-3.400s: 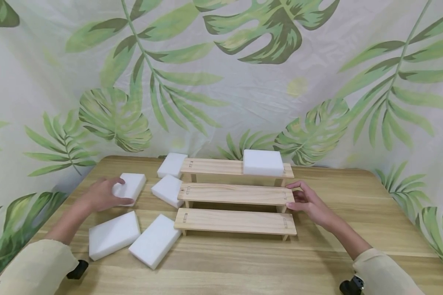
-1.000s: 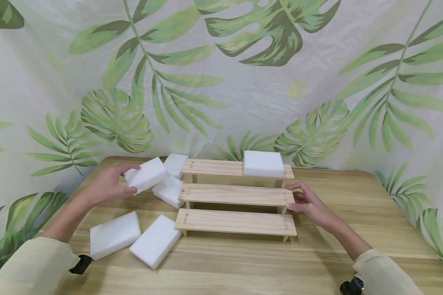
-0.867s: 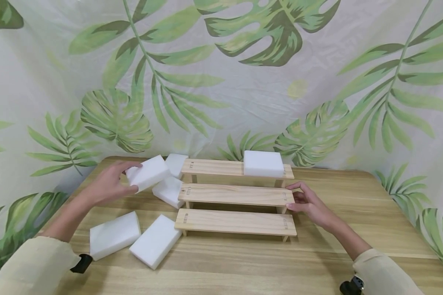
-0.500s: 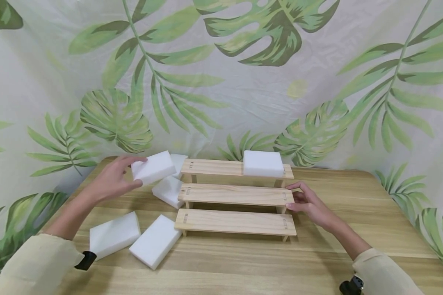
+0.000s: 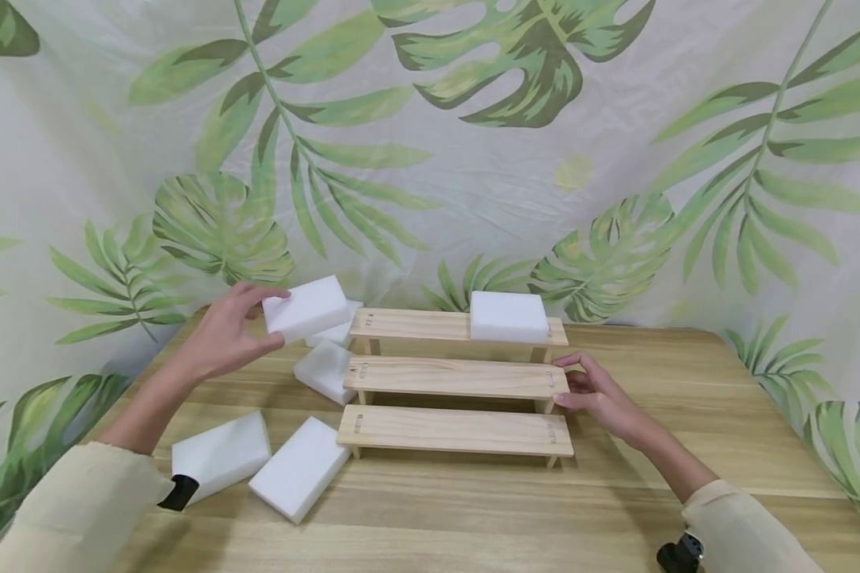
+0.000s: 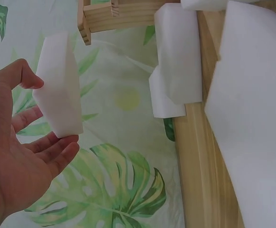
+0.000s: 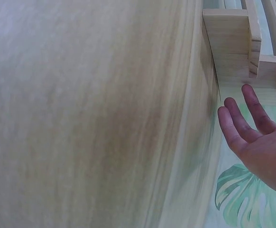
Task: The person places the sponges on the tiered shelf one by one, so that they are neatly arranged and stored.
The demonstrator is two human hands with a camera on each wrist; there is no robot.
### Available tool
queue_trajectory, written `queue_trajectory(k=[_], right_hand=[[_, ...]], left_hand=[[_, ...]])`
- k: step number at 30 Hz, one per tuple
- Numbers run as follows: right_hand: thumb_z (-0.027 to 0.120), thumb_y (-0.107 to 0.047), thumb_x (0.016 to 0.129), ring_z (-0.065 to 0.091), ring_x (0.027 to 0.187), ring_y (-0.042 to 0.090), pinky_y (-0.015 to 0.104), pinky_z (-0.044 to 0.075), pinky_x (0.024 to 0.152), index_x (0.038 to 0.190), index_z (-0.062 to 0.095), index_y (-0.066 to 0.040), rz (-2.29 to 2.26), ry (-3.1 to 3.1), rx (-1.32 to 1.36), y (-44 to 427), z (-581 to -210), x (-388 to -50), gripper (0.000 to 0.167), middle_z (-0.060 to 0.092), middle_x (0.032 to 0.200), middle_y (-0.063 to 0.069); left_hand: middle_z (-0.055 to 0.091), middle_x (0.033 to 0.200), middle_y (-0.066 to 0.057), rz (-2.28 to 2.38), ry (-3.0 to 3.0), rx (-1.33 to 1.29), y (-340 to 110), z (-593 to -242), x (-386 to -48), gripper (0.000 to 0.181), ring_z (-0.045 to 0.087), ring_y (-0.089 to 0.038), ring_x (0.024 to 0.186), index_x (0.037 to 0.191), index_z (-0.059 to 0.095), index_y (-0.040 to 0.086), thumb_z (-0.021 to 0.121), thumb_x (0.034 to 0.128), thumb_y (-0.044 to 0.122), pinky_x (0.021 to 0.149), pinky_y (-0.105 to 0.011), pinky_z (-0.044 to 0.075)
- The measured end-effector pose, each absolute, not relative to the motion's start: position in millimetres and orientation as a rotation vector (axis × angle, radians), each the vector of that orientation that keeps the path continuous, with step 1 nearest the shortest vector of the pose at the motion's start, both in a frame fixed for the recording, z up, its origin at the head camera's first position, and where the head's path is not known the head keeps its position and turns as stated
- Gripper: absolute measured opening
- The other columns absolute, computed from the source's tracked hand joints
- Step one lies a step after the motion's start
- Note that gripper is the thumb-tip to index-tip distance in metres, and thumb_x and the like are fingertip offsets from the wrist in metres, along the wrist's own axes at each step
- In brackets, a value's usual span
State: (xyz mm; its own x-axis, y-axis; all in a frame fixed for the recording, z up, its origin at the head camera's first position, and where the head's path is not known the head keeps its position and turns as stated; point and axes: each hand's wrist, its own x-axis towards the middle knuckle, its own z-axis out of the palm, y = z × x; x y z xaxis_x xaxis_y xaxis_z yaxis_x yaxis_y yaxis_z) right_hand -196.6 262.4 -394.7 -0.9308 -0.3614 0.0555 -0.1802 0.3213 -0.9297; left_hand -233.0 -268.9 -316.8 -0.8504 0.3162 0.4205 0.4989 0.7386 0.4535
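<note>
My left hand (image 5: 222, 334) pinches a white foam block (image 5: 306, 309) between thumb and fingers, raised at the back left, partly in front of another block (image 5: 338, 329). The left wrist view shows the held block (image 6: 59, 85) tilted, thumb and fingertips of the hand (image 6: 26, 147) against it. My right hand (image 5: 605, 398) holds the right end of the middle step of a three-step wooden stand (image 5: 451, 376), thumb at the front edge and a finger at the back. In the right wrist view, several fingers of this hand (image 7: 261, 133) extend beside the stand (image 7: 228, 35).
A foam block (image 5: 509, 316) lies on the right part of the top step. Another (image 5: 326, 371) rests by the stand's left side. Two more (image 5: 222, 451) (image 5: 301, 469) lie front left on the wooden table (image 5: 473, 517). A leaf-patterned cloth (image 5: 487, 207) hangs behind.
My left hand has lifted the block from the table and moved it up and to the right, towards the top step's left end. My right hand has stayed at the stand.
</note>
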Motion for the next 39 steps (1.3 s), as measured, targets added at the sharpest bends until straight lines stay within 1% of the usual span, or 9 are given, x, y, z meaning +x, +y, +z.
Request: queue_trajectory(k=[7, 12, 14, 19, 27, 34, 39], right_hand=[[0.064, -0.006, 0.098, 0.063, 0.108, 0.024, 0.037, 0.056, 0.089, 0.138, 0.038, 0.008, -1.661, 2.429, -0.488, 262, -394, -197, 0.05, 0.058, 0.13, 0.034], [0.064, -0.007, 0.098, 0.063, 0.108, 0.024, 0.037, 0.055, 0.089, 0.138, 0.038, 0.008, -1.653, 2.428, -0.494, 264, -394, -196, 0.05, 0.06, 0.127, 0.032], [0.064, -0.007, 0.098, 0.063, 0.108, 0.024, 0.037, 0.055, 0.089, 0.138, 0.037, 0.008, -1.649, 2.431, -0.496, 264, -394, -196, 0.05, 0.06, 0.127, 0.031], [0.065, -0.007, 0.098, 0.062, 0.111, 0.025, 0.037, 0.055, 0.09, 0.138, 0.038, 0.007, -1.646, 2.439, -0.501, 264, -395, -197, 0.05, 0.06, 0.128, 0.03], [0.064, -0.008, 0.098, 0.062, 0.11, 0.025, 0.032, 0.055, 0.089, 0.139, 0.038, 0.007, -1.643, 2.443, -0.509, 263, -395, -198, 0.05, 0.061, 0.127, 0.03], [0.064, -0.008, 0.099, 0.062, 0.111, 0.025, 0.037, 0.055, 0.09, 0.139, 0.038, 0.007, -1.641, 2.447, -0.506, 263, -395, -197, 0.05, 0.06, 0.128, 0.03], [0.064, -0.008, 0.098, 0.063, 0.109, 0.025, 0.032, 0.055, 0.089, 0.139, 0.038, 0.007, -1.645, 2.446, -0.499, 263, -395, -197, 0.05, 0.06, 0.128, 0.03]], left_hand=[[0.055, 0.131, -0.027, -0.854, -2.601, -0.666, -259, -311, -235, 0.049, 0.056, -0.044, 0.112, 0.127, 0.065, -0.002, 0.075, 0.0806, 0.008, 0.092, -0.062, 0.049], [0.053, 0.132, -0.026, -0.912, -2.623, -0.681, -248, -309, -236, 0.048, 0.053, -0.042, 0.116, 0.127, 0.065, -0.001, 0.075, 0.0816, 0.006, 0.095, -0.062, 0.049], [0.054, 0.131, -0.025, -0.907, -2.633, -0.687, -243, -308, -237, 0.047, 0.052, -0.041, 0.117, 0.128, 0.065, -0.001, 0.076, 0.082, 0.005, 0.095, -0.06, 0.05], [0.058, 0.129, -0.023, -0.872, -2.63, -0.726, -232, -305, -242, 0.047, 0.054, -0.039, 0.114, 0.127, 0.066, 0.0, 0.077, 0.0817, 0.006, 0.092, -0.055, 0.05], [0.06, 0.124, -0.022, -0.895, -2.604, -0.794, -215, -301, -248, 0.046, 0.055, -0.037, 0.111, 0.126, 0.067, 0.0, 0.075, 0.0827, 0.011, 0.089, -0.054, 0.052], [0.062, 0.121, -0.021, -0.901, -2.593, -0.818, -204, -302, -251, 0.045, 0.057, -0.038, 0.108, 0.124, 0.068, 0.0, 0.075, 0.0812, 0.01, 0.087, -0.051, 0.052], [0.063, 0.119, -0.021, -0.917, -2.608, -0.825, -195, -302, -253, 0.048, 0.058, -0.035, 0.105, 0.125, 0.067, -0.001, 0.077, 0.0789, 0.01, 0.087, -0.049, 0.053]])
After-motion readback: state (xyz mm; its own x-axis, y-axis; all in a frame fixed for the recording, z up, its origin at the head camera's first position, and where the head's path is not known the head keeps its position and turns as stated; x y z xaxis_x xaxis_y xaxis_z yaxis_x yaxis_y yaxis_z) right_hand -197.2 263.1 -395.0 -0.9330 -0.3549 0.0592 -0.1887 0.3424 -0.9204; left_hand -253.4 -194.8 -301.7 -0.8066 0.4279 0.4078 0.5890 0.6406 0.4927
